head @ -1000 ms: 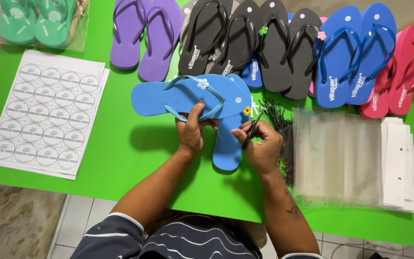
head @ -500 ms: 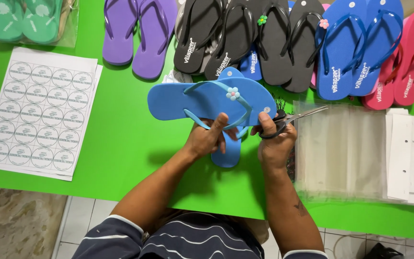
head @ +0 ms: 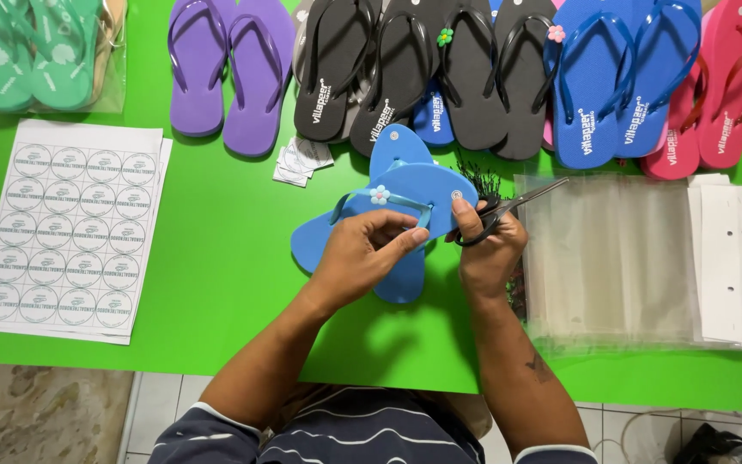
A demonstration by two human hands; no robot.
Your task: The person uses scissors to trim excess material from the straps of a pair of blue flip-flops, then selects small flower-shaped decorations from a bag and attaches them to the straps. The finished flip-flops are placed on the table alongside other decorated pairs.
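The fingers of the left hand (head: 362,258) are pinched together on the strap of a light blue flip-flop (head: 405,202), thumb and forefinger closed just under its small flower charm (head: 379,194). The right hand (head: 487,245) has its fingers curled shut through the black handles of a pair of scissors (head: 508,209), thumb pressed on the sandal's toe end; the blades point up and to the right, and whether they are parted is hard to tell. The blue flip-flop lies crosswise over its mate (head: 397,146) near the middle of the green tabletop (head: 216,258), lifted slightly at one end. Bare green room lies to the left of the hands and toward the near edge, where the tabletop ends above a tiled floor. On the right, a stack of clear plastic bags (head: 611,258) sits just beside the right hand, with white card headers (head: 727,258) beyond it. Behind the hands, a row of purple (head: 229,69), black (head: 414,69), blue (head: 620,77) and pink flip-flops (head: 723,86) closes off the far side. A sheet of round stickers (head: 66,228) lies well apart at the left, below bagged green flip-flops (head: 32,51).
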